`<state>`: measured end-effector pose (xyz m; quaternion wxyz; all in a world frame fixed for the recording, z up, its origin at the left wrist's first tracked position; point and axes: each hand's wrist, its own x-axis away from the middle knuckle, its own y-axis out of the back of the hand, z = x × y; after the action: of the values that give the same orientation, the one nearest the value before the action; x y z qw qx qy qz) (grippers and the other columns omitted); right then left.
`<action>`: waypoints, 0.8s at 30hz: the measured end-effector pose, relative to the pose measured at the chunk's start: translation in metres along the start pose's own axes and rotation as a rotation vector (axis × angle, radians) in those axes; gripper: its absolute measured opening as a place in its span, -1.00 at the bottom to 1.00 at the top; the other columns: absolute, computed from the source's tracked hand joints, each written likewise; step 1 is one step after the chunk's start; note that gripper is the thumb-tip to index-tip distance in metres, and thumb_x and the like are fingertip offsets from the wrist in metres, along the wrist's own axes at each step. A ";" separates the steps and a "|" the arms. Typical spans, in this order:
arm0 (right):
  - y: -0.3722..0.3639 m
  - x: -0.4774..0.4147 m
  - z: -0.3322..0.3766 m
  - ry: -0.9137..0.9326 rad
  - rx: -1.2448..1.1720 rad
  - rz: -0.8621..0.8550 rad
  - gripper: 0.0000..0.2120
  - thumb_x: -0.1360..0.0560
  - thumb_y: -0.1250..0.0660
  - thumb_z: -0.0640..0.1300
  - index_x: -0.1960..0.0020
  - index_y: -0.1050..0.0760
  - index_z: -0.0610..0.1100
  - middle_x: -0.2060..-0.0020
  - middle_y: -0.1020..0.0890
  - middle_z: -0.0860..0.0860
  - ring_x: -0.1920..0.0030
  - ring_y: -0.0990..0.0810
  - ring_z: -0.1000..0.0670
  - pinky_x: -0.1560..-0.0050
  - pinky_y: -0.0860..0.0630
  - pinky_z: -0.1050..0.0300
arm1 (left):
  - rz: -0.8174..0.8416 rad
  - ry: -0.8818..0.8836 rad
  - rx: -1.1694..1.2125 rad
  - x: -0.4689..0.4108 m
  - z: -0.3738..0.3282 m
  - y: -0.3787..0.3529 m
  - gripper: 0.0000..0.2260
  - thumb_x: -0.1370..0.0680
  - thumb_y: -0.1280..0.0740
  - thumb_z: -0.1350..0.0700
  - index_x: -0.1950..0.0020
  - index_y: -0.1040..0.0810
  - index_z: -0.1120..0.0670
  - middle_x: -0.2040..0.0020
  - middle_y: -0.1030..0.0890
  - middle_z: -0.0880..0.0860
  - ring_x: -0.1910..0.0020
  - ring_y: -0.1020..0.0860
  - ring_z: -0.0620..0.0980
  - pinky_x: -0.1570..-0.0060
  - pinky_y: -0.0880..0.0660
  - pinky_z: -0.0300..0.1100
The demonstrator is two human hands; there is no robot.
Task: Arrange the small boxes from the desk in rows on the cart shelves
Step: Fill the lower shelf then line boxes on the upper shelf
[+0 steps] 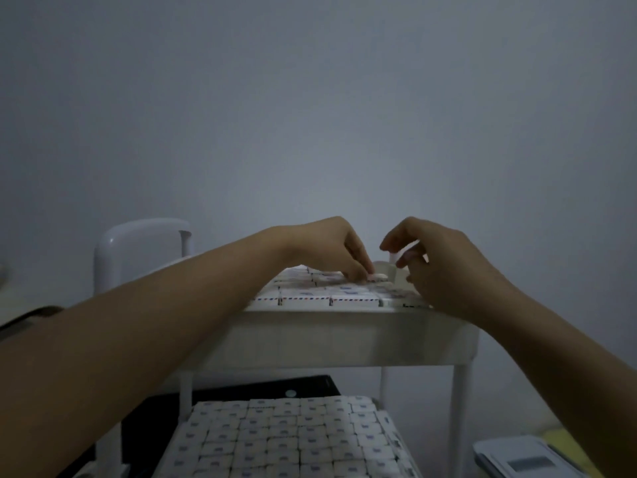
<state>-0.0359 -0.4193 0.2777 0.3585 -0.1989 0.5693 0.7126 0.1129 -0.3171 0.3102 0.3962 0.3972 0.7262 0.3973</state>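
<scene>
Right hand (448,267) pinches a box (385,270) upright at the back of the top shelf (344,327). Left hand (320,246), fingers straight, presses the rows (348,300) there, just beside it.

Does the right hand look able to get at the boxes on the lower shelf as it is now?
Probably not directly: the right hand is over the top shelf, which lies between it and the lower-shelf boxes, and it seems to pinch a small box.
</scene>
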 end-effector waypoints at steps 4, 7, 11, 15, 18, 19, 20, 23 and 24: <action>-0.010 0.020 0.018 0.128 -0.260 -0.107 -0.64 -0.55 -0.18 -0.36 0.08 -0.47 0.12 0.14 -0.58 0.25 0.14 -0.60 0.20 0.13 -0.55 0.29 | -0.029 0.010 -0.139 0.022 -0.008 0.002 -0.78 -0.59 -0.29 0.14 -0.17 -0.66 -0.02 -0.12 -0.63 -0.11 -0.09 -0.52 -0.16 -0.17 -0.38 -0.25; -0.023 0.040 0.040 0.238 -0.457 -0.193 -0.72 -0.52 -0.24 -0.37 0.04 -0.50 0.02 0.16 -0.62 0.19 0.09 -0.61 0.16 0.14 -0.54 0.31 | -0.307 -0.071 -0.181 0.059 -0.005 0.007 -0.73 -0.59 -0.22 0.20 -0.14 -0.66 -0.02 -0.04 -0.66 -0.12 0.02 -0.56 -0.22 -0.02 -0.41 -0.32; -0.046 0.074 0.081 0.339 -0.637 -0.253 -0.77 -0.52 -0.25 -0.34 0.00 -0.50 -0.02 0.14 -0.61 0.17 0.03 -0.63 0.11 0.02 -0.57 0.21 | -0.832 -0.254 -0.155 0.150 0.016 -0.007 -0.73 -0.49 -0.21 0.27 0.08 -0.68 0.01 0.20 -0.65 -0.16 0.28 -0.55 -0.18 0.22 -0.39 -0.40; -0.087 0.110 0.128 0.413 -0.860 -0.056 -0.77 -0.50 -0.23 -0.33 0.04 -0.51 -0.01 0.19 -0.62 0.14 0.07 -0.64 0.05 0.08 -0.56 0.18 | -0.988 -0.199 -0.193 0.254 0.061 -0.046 -0.75 -0.51 -0.22 0.34 0.13 -0.65 0.09 0.21 -0.58 -0.15 0.31 -0.47 -0.28 0.26 -0.29 -0.46; -0.136 0.136 0.159 0.369 -0.912 0.225 -0.82 -0.53 -0.22 -0.23 0.03 -0.51 0.02 0.18 -0.63 0.16 0.12 -0.64 0.08 0.14 -0.56 0.13 | -0.985 0.088 -0.210 0.323 0.124 -0.089 -0.74 -0.51 -0.20 0.31 0.14 -0.63 0.05 0.19 -0.60 -0.10 0.26 -0.48 -0.33 0.25 -0.32 -0.47; -0.154 0.145 0.168 0.351 -0.912 0.318 -0.82 -0.53 -0.22 -0.22 0.02 -0.52 0.02 0.18 -0.64 0.17 0.13 -0.63 0.09 0.14 -0.56 0.13 | -0.983 0.212 -0.214 0.347 0.147 -0.106 -0.72 -0.50 -0.19 0.29 0.13 -0.62 -0.01 0.17 -0.62 -0.09 0.23 -0.49 -0.34 0.24 -0.35 -0.44; -0.173 0.153 0.176 0.325 -0.914 0.409 -0.81 -0.53 -0.22 -0.24 0.00 -0.52 0.01 0.18 -0.64 0.17 0.13 -0.63 0.11 0.14 -0.55 0.16 | -0.983 0.334 -0.214 0.370 0.168 -0.122 -0.70 -0.49 -0.19 0.28 0.12 -0.61 -0.07 0.15 -0.62 -0.11 0.20 -0.51 -0.32 0.23 -0.42 -0.37; -0.227 0.175 0.197 0.233 -0.900 0.661 -0.71 -0.54 -0.19 -0.34 0.00 -0.51 0.03 0.17 -0.65 0.14 0.13 -0.62 0.13 0.07 -0.56 0.14 | -0.977 0.624 -0.196 0.433 0.205 -0.158 -0.66 -0.52 -0.22 0.32 0.09 -0.57 -0.15 0.11 -0.59 -0.17 0.14 -0.54 -0.20 0.21 -0.53 -0.08; -0.243 0.181 0.204 0.204 -0.873 0.730 -0.68 -0.54 -0.17 -0.34 0.01 -0.50 0.08 0.16 -0.64 0.14 0.13 -0.62 0.10 0.04 -0.57 0.03 | -0.974 0.659 -0.218 0.449 0.209 -0.166 -0.66 -0.53 -0.20 0.32 0.09 -0.56 -0.14 0.09 -0.59 -0.15 0.10 -0.55 -0.14 0.16 -0.52 -0.07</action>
<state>0.0482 -0.1505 0.0454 -0.0828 -0.1867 0.2861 0.9362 0.0897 0.0767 -0.0321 0.3251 -0.1686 0.8645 0.3443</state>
